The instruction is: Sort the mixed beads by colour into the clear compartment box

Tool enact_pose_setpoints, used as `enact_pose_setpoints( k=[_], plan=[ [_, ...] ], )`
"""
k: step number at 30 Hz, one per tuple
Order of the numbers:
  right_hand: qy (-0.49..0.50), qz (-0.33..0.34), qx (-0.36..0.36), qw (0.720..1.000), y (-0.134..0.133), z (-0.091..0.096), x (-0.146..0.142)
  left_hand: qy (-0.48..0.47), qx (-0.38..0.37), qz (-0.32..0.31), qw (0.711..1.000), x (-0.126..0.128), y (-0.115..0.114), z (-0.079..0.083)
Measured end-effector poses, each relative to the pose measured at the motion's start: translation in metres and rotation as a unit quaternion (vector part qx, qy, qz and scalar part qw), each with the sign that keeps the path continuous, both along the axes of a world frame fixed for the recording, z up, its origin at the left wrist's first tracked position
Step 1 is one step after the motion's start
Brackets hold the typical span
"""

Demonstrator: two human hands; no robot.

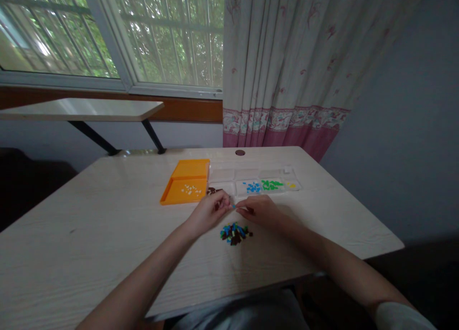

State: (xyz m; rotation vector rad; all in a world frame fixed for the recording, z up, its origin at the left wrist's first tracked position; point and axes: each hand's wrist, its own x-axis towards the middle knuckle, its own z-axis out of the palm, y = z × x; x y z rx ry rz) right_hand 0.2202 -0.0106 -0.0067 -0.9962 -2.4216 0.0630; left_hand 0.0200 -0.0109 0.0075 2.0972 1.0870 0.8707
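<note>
My left hand [210, 209] and my right hand [263, 209] meet above the middle of the table, each with its fingertips in a pinch. Between the fingertips is a tiny blue block [234, 206], held from both sides; its exact shape is too small to tell. Just below the hands, nearer to me, lies a mixed pile of small blocks [234, 234] in blue, green, dark brown and pale colours. Beyond my left hand, some brown blocks [214, 190] sit in the clear compartment box and are partly hidden by that hand.
The clear box [234, 173] holds blue blocks [252, 187], green blocks [271, 184] and a few yellow blocks [290, 184] in separate compartments. An open orange tray [168, 194] with white blocks [191, 190] stands to its left. A raised shelf [89, 109] stands at the back left of the table [107, 234].
</note>
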Motion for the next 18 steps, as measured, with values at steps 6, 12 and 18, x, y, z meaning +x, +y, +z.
enact_pose_setpoints(
  k=[6,12,18],
  plan=[
    [0.023,0.002,-0.017,1.0,0.001,-0.005,0.002,0.015,0.037,-0.028,0.999,0.003,-0.003,0.001],
    [0.055,0.017,-0.002,0.998,0.001,-0.006,0.0,0.042,0.043,-0.049,0.997,0.002,-0.002,0.001],
    [0.111,0.007,0.064,0.992,0.005,0.007,0.011,0.105,0.033,-0.116,0.987,-0.003,0.003,-0.003]
  ],
)
